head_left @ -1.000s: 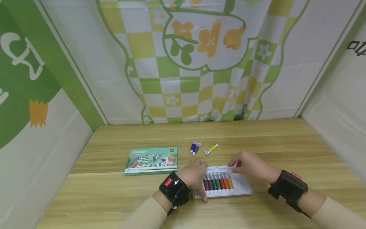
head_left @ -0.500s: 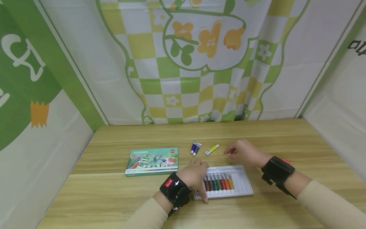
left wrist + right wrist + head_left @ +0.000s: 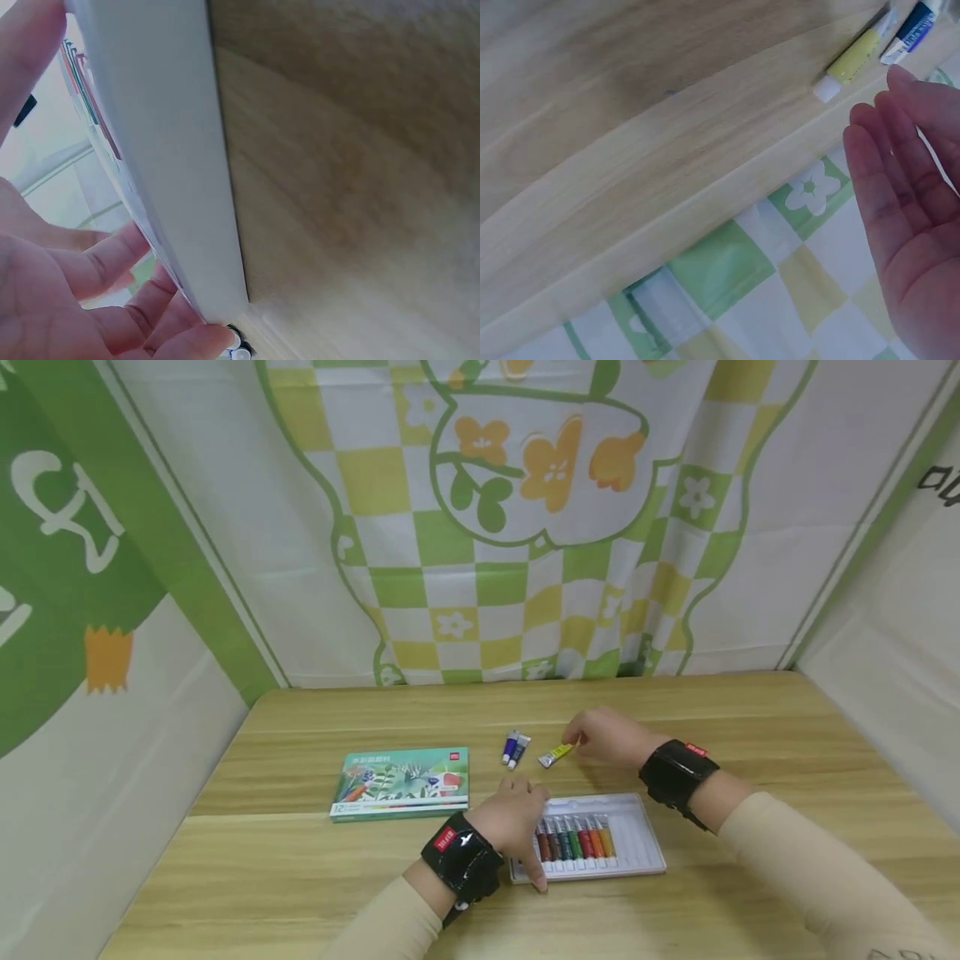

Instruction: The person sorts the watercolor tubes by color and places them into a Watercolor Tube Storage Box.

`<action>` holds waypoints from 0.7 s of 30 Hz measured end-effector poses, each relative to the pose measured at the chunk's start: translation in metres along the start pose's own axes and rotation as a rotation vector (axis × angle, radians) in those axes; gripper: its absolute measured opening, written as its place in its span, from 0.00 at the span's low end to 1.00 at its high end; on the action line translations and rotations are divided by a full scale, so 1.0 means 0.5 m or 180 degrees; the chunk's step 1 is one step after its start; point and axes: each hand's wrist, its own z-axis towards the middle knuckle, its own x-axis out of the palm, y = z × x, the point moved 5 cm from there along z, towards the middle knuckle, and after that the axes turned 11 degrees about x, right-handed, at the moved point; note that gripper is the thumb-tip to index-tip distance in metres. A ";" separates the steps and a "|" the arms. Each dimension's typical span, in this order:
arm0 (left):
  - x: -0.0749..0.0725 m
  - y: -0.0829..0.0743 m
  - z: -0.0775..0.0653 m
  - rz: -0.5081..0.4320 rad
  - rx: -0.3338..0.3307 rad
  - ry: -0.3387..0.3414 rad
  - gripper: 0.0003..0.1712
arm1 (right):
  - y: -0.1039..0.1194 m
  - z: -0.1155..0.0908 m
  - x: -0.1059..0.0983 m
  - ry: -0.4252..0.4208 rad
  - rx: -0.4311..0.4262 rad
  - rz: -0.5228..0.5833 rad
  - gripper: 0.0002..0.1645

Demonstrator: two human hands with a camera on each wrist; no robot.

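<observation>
My left hand (image 3: 512, 820) grips the left end of a white plastic tray (image 3: 637, 835), thumb at the near rim and fingers toward the far rim. Its side wall (image 3: 169, 150) fills much of the left wrist view. Several paint tubes (image 3: 581, 842) lie in a row inside, some hidden by this hand. Behind the tray, my right hand (image 3: 609, 737) is at the capped end of a yellow paint tube (image 3: 555, 755). In the right wrist view its fingers are loosely bent beside the yellow tube, holding nothing.
Two paint tubes, one blue (image 3: 510, 745) and one dark (image 3: 519, 752), lie left of the yellow one. A teal paint box (image 3: 401, 783) rests farther left on the wooden table (image 3: 285, 860). A patterned curtain (image 3: 510, 602) hangs behind the table's back edge.
From above the tray's right part, my right hand has moved away and leftward to the yellow paint tube. The left hand stays on the tray.
</observation>
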 end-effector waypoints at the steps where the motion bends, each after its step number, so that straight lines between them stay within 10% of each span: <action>1: 0.000 0.000 0.000 -0.0006 0.0001 -0.0001 0.66 | 0.004 0.006 0.002 -0.0011 -0.0014 -0.0054 0.13; 21: 0.002 0.001 -0.002 0.0015 -0.0006 -0.0062 0.63 | 0.026 0.057 0.043 0.0145 -0.0063 -0.0492 0.12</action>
